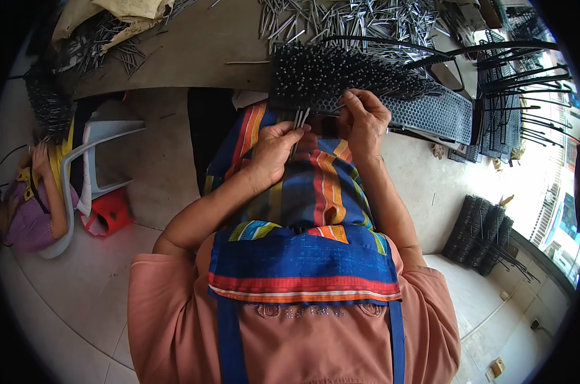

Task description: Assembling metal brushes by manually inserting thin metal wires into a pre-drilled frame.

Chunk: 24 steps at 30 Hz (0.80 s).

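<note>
Several thin silvery metal rods (301, 118) stick up out of my left hand (272, 150), whose fingers are closed around them above my striped apron. My right hand (367, 121) is raised at the front edge of a black perforated rack (431, 115). Thumb and forefinger are pinched together there, and whatever is between them is too small to make out. Rods (347, 67) stand upright, densely packed, in the holes over the rack's left and far part. Bare holes show along its near right side.
Loose rods (360, 22) are heaped on the table (194, 61) beyond the rack. Another pile (114, 48) lies far left beside tan sheeting. Black wire racks with handles (514, 96) stand at right; more black bundles (479, 233) rest on the floor. Another person (40, 211) sits left near a red stool (107, 214).
</note>
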Available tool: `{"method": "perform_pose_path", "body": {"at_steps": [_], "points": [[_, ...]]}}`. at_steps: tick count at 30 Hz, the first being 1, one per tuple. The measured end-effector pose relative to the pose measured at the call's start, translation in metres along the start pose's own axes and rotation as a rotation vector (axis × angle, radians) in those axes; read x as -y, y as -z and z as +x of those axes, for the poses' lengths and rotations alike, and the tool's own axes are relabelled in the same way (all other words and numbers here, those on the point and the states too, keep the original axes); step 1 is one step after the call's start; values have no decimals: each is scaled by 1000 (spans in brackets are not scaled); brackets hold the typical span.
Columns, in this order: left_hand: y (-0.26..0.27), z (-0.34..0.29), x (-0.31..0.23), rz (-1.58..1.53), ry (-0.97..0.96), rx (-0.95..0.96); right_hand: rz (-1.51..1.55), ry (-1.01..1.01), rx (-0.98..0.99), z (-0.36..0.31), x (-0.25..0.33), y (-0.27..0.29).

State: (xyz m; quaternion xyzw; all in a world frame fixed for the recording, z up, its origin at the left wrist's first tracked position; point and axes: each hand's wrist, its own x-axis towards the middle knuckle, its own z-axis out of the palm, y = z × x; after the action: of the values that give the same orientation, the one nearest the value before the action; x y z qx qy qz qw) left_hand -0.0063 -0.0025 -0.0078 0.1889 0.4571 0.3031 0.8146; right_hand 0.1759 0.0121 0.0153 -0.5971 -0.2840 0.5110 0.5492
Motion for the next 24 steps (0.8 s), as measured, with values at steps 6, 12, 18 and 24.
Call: {"method": "perform_pose_path", "body": {"at_steps": [6, 12, 18, 24], "points": [[1, 0, 3, -28, 16, -9, -291, 493, -66, 10, -22, -6], [13, -1, 7, -22, 26, 33, -1122, 843, 35, 0, -9, -19], [12, -1, 2, -29, -29, 75, -1004, 753, 23, -16, -17, -4], [4, -2, -1, 64, 56, 190, -263, -95, 311, -18, -25, 1]]}}
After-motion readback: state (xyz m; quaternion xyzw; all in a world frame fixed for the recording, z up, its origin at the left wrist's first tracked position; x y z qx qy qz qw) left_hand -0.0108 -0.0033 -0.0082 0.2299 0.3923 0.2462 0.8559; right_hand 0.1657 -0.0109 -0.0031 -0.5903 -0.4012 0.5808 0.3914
